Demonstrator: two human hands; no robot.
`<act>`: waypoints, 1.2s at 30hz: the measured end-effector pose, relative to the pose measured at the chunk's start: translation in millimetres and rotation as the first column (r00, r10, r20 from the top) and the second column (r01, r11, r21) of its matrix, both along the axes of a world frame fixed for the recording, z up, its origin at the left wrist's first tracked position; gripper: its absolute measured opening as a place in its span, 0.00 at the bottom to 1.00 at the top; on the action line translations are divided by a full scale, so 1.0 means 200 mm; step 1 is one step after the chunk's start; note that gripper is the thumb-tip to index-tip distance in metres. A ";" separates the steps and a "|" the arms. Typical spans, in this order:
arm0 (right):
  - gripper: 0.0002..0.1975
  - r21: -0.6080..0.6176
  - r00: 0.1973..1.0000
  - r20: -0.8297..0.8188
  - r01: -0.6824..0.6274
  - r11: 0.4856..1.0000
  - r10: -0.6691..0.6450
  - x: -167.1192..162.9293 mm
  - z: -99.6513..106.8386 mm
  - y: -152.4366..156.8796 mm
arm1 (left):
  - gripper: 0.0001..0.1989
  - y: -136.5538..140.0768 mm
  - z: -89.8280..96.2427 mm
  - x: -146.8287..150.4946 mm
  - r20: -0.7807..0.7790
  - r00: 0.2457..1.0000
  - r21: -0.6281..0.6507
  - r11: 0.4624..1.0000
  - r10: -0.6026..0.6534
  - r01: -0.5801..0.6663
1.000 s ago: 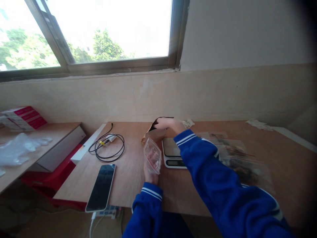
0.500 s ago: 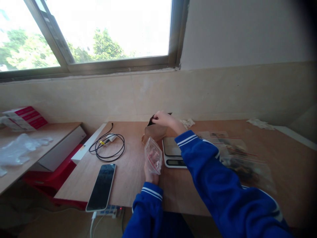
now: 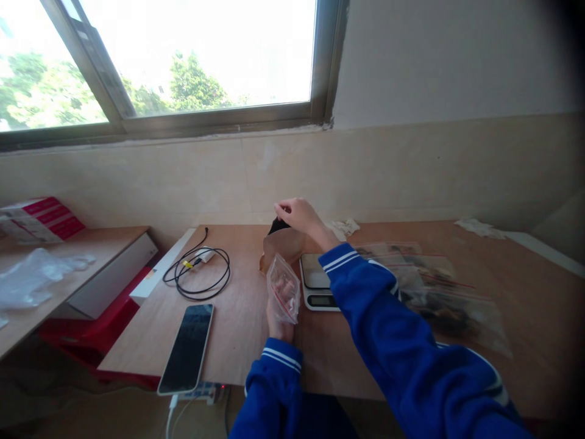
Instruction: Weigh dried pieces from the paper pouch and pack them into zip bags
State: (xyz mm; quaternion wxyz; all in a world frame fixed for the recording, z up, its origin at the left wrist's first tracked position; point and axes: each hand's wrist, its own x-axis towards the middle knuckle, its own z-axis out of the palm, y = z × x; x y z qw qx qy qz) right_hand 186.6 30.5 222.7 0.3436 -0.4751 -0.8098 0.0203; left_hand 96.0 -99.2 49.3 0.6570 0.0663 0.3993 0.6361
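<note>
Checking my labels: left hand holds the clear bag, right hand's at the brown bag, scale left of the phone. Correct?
Wrong side: head view shows the scale right of the phone. Left hand holds the clear bag, right hand is at the brown bag.

- Vivid blue here, folks: left sleeve (image 3: 274, 393) and right sleeve (image 3: 384, 323), loose and creased!
- Twin white stripes ring each cuff!
- White piping and a dark band run down that right sleeve!
- And bare hands, left (image 3: 274, 318) and right (image 3: 299, 214)!

Lane left, crowding right
Passage is allowed between phone (image 3: 186, 350) and plastic bag (image 3: 282, 274); rightward, it is blocked by scale (image 3: 315, 273) and packets (image 3: 485, 317).
</note>
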 end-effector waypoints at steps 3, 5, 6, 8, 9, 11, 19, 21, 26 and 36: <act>0.26 0.022 0.985 -0.114 0.132 0.991 -0.128 -0.02 -0.02 0.01 | 0.18 0.00 0.00 0.00 0.018 1.000 -0.006 1.000 0.022 -0.022; 0.30 -0.009 0.962 -0.189 0.201 0.980 -0.199 -0.04 -0.03 0.02 | 0.19 0.00 -0.01 0.00 0.028 0.999 -0.009 1.000 0.028 -0.028; 0.32 -0.033 0.948 -0.219 0.230 0.973 -0.232 -0.05 -0.04 0.03 | 0.19 0.00 -0.01 0.00 0.032 0.999 -0.010 1.000 0.028 -0.027; 0.34 -0.074 0.919 -0.262 0.285 0.956 -0.294 -0.07 -0.06 0.04 | 0.19 0.00 -0.01 0.00 0.039 0.999 -0.002 1.000 0.026 -0.026; 0.35 -0.087 0.907 -0.272 0.310 0.947 -0.322 -0.08 -0.07 0.05 | 0.18 0.00 -0.01 0.00 0.044 0.999 0.005 1.000 0.026 -0.027; 0.33 -0.109 0.894 -0.257 0.351 0.930 -0.367 -0.09 -0.08 0.05 | 0.17 0.00 -0.01 0.00 0.055 0.998 0.020 0.999 0.027 -0.028; 0.29 -0.152 0.887 -0.211 0.385 0.910 -0.410 -0.10 -0.05 0.04 | 0.17 0.00 -0.03 0.00 0.052 0.998 0.025 0.999 0.032 -0.034; 0.28 -0.131 0.894 -0.226 0.367 0.921 -0.388 -0.09 -0.04 0.04 | 0.17 0.00 -0.03 0.00 0.051 0.998 0.017 0.999 0.041 -0.042; 0.26 -0.042 0.968 -0.161 0.187 0.981 -0.192 -0.07 -0.06 0.01 | 0.18 0.00 -0.03 -0.01 0.033 0.999 0.019 0.999 0.025 -0.026; 0.29 0.202 0.959 0.255 0.072 0.977 -0.123 -0.04 -0.17 -0.07 | 0.20 0.01 -0.05 -0.01 -0.026 0.999 0.021 1.000 0.019 -0.019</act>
